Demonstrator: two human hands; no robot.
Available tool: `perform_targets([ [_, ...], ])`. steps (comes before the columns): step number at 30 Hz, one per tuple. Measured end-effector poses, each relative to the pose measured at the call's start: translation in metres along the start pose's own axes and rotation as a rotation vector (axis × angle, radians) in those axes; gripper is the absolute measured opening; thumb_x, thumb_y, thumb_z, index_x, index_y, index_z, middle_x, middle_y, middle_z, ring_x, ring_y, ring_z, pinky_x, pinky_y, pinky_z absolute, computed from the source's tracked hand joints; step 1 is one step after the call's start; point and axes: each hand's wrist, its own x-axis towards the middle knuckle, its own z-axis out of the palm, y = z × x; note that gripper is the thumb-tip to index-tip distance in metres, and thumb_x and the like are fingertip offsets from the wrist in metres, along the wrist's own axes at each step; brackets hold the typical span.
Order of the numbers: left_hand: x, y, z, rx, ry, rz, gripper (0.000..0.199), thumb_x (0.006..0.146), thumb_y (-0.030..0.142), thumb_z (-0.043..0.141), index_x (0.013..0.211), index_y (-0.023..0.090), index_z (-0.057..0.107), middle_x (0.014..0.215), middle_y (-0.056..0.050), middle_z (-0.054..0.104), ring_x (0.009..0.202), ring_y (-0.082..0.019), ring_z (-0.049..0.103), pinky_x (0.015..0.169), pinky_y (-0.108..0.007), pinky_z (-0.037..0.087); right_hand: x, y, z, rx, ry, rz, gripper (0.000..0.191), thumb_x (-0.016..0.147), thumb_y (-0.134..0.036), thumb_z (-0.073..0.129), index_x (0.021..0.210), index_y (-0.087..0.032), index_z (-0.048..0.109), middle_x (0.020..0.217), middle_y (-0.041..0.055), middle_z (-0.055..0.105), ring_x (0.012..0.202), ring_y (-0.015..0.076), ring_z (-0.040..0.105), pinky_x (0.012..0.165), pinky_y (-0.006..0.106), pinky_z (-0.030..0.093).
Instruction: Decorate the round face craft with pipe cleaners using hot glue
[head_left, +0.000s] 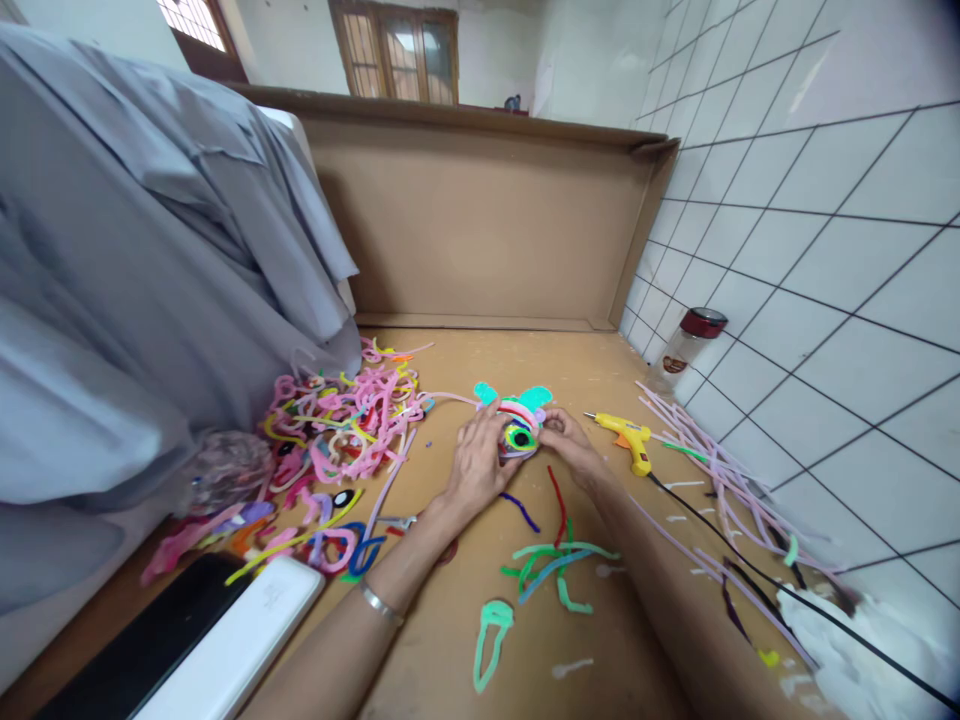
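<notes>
A small round craft figure (520, 436) has teal ears, a pink and white band, and an eye ringed in yellow and green with a black centre. My left hand (477, 458) is wrapped round its left side, fingers over the top and thumb below. On its right side, my right hand (570, 440) pinches the edge near a small lilac piece. A dark blue stem (520, 511) and a red stem (557, 505) lie just below the figure. Nearer to me are green and teal stems (555, 565) and a teal looped piece (493, 640).
Right of my hands lies a yellow glue gun (628, 440) with a black cord. Lilac stems (720, 470) and a red-lidded jar (686, 345) stand near the tiled wall. Left are a tangled fuzzy pile (352, 415), a white power bank (247, 630) and grey cloth (187, 230). Cardboard (480, 220) rises behind.
</notes>
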Motion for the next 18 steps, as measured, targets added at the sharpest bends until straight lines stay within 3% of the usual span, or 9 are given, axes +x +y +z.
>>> perform_targets([
  [8, 0.002, 0.006, -0.001, 0.002, 0.019, 0.078, 0.073, 0.084, 0.032, 0.064, 0.147, 0.019, 0.028, 0.141, -0.019, 0.054, 0.134, -0.030, 0.049, 0.104, -0.045, 0.041, -0.004, -0.007, 0.005, 0.004, -0.037, -0.018, 0.046, 0.053, -0.037, 0.084, 0.089, -0.024, 0.059, 0.088, -0.0002, 0.070, 0.086, 0.0220, 0.065, 0.082, 0.036, 0.051],
  [18, 0.003, 0.010, -0.002, 0.009, 0.000, 0.067, 0.073, 0.085, 0.033, 0.063, 0.149, 0.020, 0.028, 0.143, -0.017, 0.052, 0.134, -0.030, 0.048, 0.104, -0.044, 0.040, -0.004, -0.009, 0.006, -0.036, -0.008, 0.013, 0.040, 0.053, -0.040, 0.082, 0.082, -0.024, 0.059, 0.079, -0.0014, 0.069, 0.080, 0.0218, 0.064, 0.078, 0.035, 0.050],
])
